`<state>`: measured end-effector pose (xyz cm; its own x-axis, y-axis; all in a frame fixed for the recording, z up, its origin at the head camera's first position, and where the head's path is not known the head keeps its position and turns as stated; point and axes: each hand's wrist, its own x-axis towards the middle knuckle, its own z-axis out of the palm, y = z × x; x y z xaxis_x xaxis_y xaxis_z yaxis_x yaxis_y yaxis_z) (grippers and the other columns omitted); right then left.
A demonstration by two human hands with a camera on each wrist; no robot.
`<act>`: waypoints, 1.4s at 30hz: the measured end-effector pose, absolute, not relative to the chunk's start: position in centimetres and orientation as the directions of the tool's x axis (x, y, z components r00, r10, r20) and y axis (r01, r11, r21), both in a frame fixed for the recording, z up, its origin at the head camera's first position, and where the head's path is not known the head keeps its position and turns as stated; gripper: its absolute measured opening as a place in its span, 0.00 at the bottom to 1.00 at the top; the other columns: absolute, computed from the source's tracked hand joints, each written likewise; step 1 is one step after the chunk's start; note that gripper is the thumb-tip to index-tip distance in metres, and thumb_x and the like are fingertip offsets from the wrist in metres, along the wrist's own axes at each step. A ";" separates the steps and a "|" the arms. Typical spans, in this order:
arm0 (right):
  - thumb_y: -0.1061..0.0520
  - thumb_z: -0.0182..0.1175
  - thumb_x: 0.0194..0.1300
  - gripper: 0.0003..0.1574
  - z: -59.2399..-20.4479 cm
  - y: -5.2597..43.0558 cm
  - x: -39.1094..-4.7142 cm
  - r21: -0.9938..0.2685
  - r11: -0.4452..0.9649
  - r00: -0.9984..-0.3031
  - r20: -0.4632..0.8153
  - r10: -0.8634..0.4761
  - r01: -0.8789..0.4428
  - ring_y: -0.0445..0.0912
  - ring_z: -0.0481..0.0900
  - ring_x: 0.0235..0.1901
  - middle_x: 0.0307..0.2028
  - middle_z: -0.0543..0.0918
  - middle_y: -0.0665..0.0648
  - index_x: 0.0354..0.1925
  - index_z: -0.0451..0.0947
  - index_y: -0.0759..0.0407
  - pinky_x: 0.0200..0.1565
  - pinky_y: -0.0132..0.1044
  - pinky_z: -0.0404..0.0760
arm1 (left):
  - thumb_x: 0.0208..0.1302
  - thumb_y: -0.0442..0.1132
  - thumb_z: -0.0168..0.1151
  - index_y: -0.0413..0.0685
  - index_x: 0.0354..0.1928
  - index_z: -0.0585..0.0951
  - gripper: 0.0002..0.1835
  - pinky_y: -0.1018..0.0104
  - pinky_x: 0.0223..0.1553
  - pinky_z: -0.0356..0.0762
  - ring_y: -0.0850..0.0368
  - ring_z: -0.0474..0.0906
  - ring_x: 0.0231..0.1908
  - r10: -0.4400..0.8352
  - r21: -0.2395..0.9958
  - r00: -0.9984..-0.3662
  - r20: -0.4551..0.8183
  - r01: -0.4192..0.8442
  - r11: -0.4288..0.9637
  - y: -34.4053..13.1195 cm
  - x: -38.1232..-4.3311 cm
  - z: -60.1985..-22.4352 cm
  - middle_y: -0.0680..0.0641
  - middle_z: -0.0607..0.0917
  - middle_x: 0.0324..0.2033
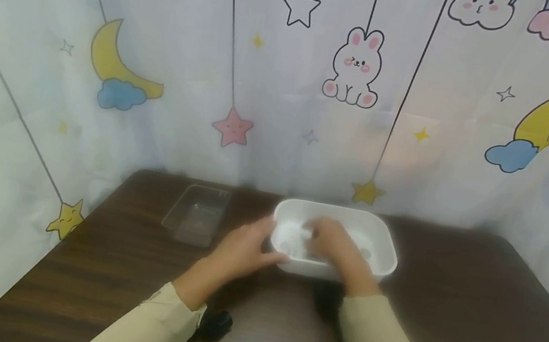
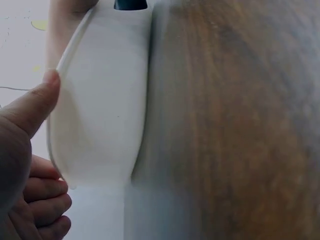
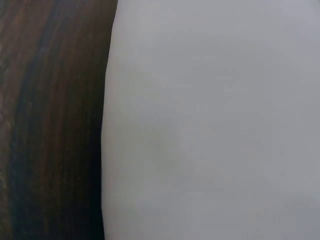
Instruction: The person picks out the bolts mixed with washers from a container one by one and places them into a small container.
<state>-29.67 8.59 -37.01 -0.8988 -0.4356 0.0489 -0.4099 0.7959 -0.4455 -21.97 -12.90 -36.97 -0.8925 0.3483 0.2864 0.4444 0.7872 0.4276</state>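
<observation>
A white rectangular basin with rounded corners [image 1: 388, 247] stands on the table. At its left end my left hand [image 1: 245, 246] holds the rim, the thumb on the near side and the fingers round the left corner. The left wrist view shows that thumb against the rim of the basin [image 2: 105, 100], with the other fingers curled beside it. Inside the basin is my right hand [image 1: 333, 244], fingers bent downward; blur hides whether they pinch anything. Small clear pieces [image 1: 365, 253] lie on the basin floor. Only the basin's pale outer wall [image 3: 210, 120] and dark wood fill the right wrist view.
A clear plastic tray [image 1: 199, 213] lies left of the basin on the dark wooden table [image 1: 448, 303]. Behind the table hangs a white curtain [image 1: 288, 88] printed with stars, rabbits and moons.
</observation>
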 end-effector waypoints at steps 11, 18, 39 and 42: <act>0.61 0.65 0.55 0.03 -36.7 7.9 -29.5 -0.480 0.763 -0.894 0.116 -0.433 -0.432 0.46 0.80 0.28 0.28 0.85 0.54 0.31 0.84 0.58 0.36 0.41 0.83 | 0.58 0.62 0.67 0.39 0.71 0.66 0.47 0.47 0.71 0.62 0.43 0.63 0.71 0.307 0.430 -0.909 0.281 0.405 0.807 -15.8 -20.3 -35.9 0.39 0.66 0.71; 0.64 0.62 0.56 0.17 -36.8 8.1 -29.7 -0.450 0.742 -0.866 0.215 -0.450 -0.497 0.50 0.80 0.35 0.35 0.85 0.59 0.46 0.84 0.64 0.41 0.46 0.83 | 0.60 0.58 0.68 0.38 0.69 0.68 0.43 0.48 0.71 0.61 0.42 0.64 0.70 0.291 0.372 -0.876 0.384 0.436 0.819 -19.4 -19.6 -35.9 0.39 0.67 0.70; 0.57 0.68 0.60 0.11 -33.9 3.8 -27.2 -0.598 0.576 -0.828 0.443 -0.344 -0.558 0.54 0.84 0.41 0.39 0.88 0.59 0.41 0.86 0.60 0.49 0.49 0.83 | 0.65 0.65 0.57 0.41 0.75 0.58 0.47 0.40 0.71 0.57 0.38 0.57 0.73 0.049 0.487 -0.979 0.196 0.140 0.862 -30.9 -19.4 -37.4 0.38 0.59 0.74; 0.55 0.68 0.61 0.10 -33.3 1.9 -26.7 -0.610 0.536 -0.812 0.466 -0.352 -0.583 0.52 0.85 0.41 0.40 0.88 0.58 0.40 0.87 0.58 0.49 0.47 0.84 | 0.66 0.67 0.54 0.41 0.75 0.60 0.47 0.40 0.71 0.57 0.38 0.58 0.72 0.058 0.500 -0.983 0.175 0.139 0.855 -31.4 -19.8 -37.8 0.38 0.61 0.73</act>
